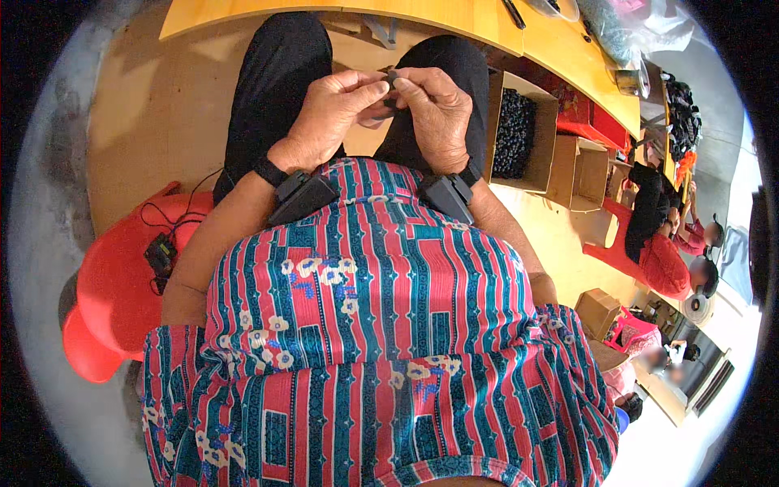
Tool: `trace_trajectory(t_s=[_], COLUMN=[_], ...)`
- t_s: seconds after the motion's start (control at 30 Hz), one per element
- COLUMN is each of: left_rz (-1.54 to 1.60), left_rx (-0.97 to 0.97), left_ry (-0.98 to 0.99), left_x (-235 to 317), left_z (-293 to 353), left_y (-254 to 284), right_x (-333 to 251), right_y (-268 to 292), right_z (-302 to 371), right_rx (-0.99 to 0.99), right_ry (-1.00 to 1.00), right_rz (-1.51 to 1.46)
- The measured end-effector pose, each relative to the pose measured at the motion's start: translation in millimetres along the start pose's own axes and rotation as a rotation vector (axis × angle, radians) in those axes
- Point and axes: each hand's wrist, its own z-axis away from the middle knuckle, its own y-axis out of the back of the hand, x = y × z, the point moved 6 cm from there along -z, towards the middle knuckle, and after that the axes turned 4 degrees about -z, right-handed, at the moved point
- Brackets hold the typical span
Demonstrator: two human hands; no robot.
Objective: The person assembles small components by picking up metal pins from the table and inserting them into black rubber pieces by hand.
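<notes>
My left hand (329, 118) and my right hand (440, 114) meet over my lap, just short of the table edge. The thumbs and fingers of both are pinched together on a small dark piece (392, 79). Most of this piece is hidden by the fingertips, so its kind cannot be made out. Each wrist wears a black strap with a dark box-shaped unit on it. To the right of my right hand stands a cardboard box (545, 140) holding many small dark pieces (513, 134).
A yellow wooden table (454, 15) spans the far side, with a black pen-like thing (514, 13) on it. Beyond the box are another cardboard box (578, 174) and a red container (596, 122). On a red stool (122, 284) at left lies a black cabled device (161, 253). People sit at far right.
</notes>
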Motion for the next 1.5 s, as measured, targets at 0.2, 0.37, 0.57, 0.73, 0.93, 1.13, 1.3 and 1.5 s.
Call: trace_trajectory(t_s=[0.2, 0.37, 0.57, 0.73, 0.93, 1.13, 1.3, 1.5], left_rz=[-0.204, -0.305, -0.315, -0.202, -0.405, -0.2, -0.259, -0.368], left_rx=[0.002, -0.025, -0.027, -0.047, -0.045, -0.039, -0.032, -0.02], left_ry=[-0.066, -0.139, -0.17, -0.152, -0.248, -0.166, -0.204, -0.22], left_x=[24, 45, 58, 58, 61, 55, 52, 50], left_z=[3, 3, 2, 3, 0, -3, -7, -8], left_y=[-7, -15, -26, -39, -43, -43, -41, -42], right_x=[-15, -36, -57, -58, -55, -51, -37, -32], right_y=[1, 4, 8, 18, 23, 24, 26, 25], right_z=[-7, -14, -20, -23, -24, -27, -25, -22], right_rx=[-0.054, -0.1, -0.144, -0.174, -0.217, -0.212, -0.208, -0.125], right_ry=[0.118, 0.236, 0.283, 0.33, 0.289, 0.148, 0.064, -0.085], right_rz=[0.09, 0.211, 0.287, 0.301, 0.25, 0.111, -0.006, -0.084])
